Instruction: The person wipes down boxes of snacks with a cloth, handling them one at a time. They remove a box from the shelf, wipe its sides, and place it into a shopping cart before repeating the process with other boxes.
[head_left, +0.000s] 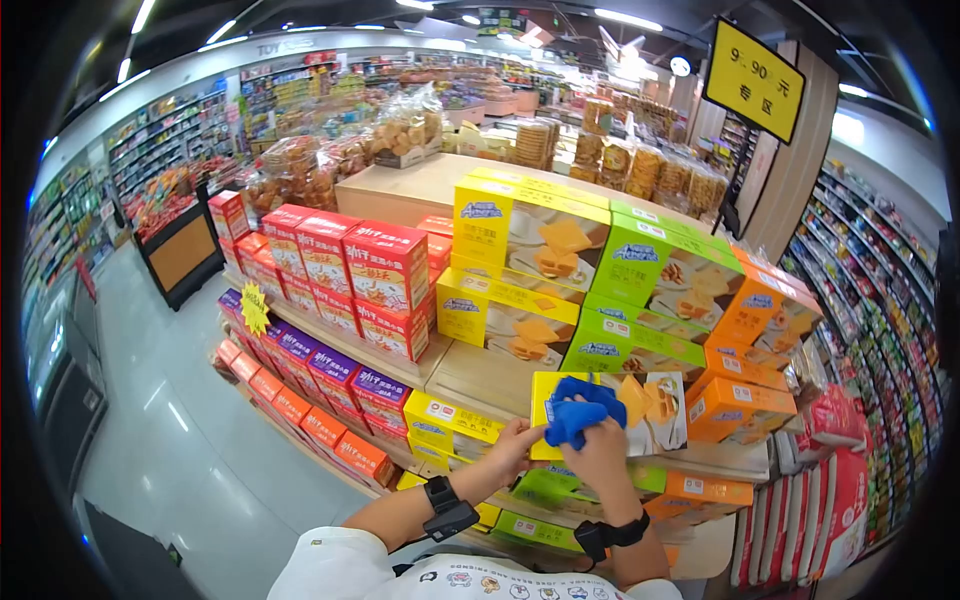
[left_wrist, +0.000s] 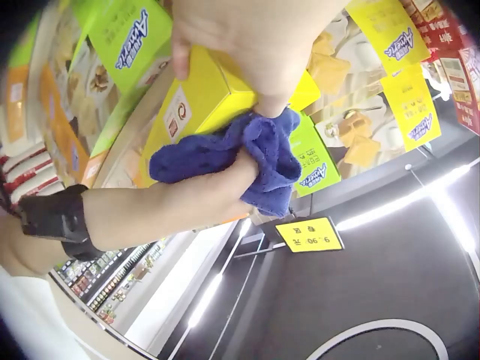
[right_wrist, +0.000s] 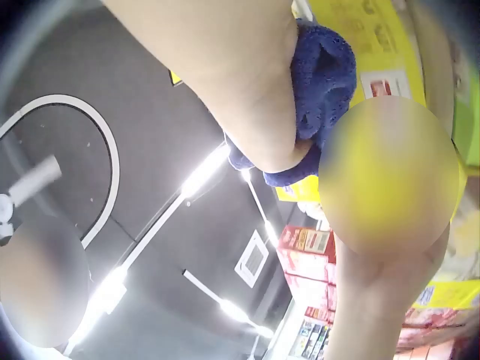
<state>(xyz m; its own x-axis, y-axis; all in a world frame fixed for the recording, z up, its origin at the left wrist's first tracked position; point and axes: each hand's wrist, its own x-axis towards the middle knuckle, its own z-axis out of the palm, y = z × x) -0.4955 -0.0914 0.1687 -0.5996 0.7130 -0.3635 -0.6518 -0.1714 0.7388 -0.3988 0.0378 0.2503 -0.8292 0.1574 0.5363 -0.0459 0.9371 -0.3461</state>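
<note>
A yellow box point(head_left: 663, 412) with pictures of square crackers is held in front of the shelves, tilted. My left hand point(head_left: 512, 447) grips the near left end of it; in the left wrist view its fingers spread over the yellow side point(left_wrist: 191, 101). Bunched in my right hand point(head_left: 600, 458) is a blue cloth point(head_left: 583, 408), pressed against the box's yellow face. The cloth point(right_wrist: 322, 82) covers most of the right fingers in the right wrist view. A blurred round patch hides part of the left hand there.
Stacked yellow boxes point(head_left: 485, 225), green boxes point(head_left: 635, 265) and orange boxes point(head_left: 745, 400) stand behind the hands. Red boxes point(head_left: 385, 265) fill the shelf to the left, with purple boxes point(head_left: 330, 365) below. Red and white bags point(head_left: 810, 520) are piled at right.
</note>
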